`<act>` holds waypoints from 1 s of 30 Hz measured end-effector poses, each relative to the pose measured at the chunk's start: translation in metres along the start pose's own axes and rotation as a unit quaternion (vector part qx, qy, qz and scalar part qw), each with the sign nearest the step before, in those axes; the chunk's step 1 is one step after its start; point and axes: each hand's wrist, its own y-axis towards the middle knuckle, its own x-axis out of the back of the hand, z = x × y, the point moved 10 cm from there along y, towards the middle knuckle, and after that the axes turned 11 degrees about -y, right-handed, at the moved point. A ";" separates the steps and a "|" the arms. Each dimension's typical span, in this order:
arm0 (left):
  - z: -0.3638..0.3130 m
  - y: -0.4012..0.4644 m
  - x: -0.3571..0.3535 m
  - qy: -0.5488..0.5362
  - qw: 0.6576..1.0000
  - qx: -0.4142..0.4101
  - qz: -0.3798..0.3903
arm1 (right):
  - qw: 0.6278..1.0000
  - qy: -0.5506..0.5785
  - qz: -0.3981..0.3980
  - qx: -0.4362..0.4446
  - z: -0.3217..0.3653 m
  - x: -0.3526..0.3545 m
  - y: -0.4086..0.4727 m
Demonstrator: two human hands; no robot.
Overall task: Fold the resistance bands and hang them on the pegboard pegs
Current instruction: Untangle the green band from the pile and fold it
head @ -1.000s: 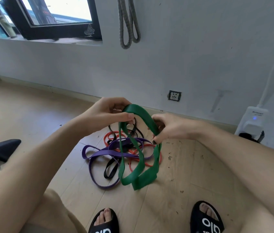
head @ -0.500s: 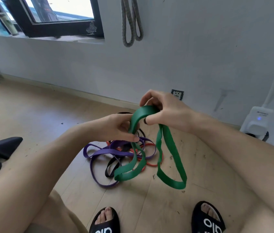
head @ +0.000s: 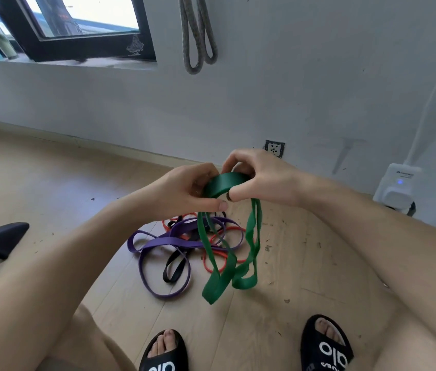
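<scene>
Now both my hands, left hand and right hand, pinch the top of the green band; its loops dangle above the other bands on the floor

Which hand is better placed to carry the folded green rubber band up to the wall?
Probably the right hand: it grips the top of the green rubber band from above, nearer the wall, while the left hand only pinches the side.

Home room: window, wall socket
</scene>
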 end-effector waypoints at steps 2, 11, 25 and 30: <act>0.000 0.001 0.002 0.035 0.999 -0.003 -0.013 | 1.000 0.003 0.004 -0.003 0.000 0.000 -0.001; -0.006 0.003 -0.001 0.012 1.000 -0.026 -0.009 | 0.993 0.082 -0.071 -0.047 -0.009 0.005 0.004; 0.003 0.009 -0.009 -0.038 0.999 -0.005 -0.025 | 0.964 0.223 -0.136 -0.058 -0.003 0.011 0.008; 0.007 0.013 -0.015 -0.041 0.999 0.001 -0.018 | 0.965 0.200 -0.157 -0.059 -0.001 0.016 0.009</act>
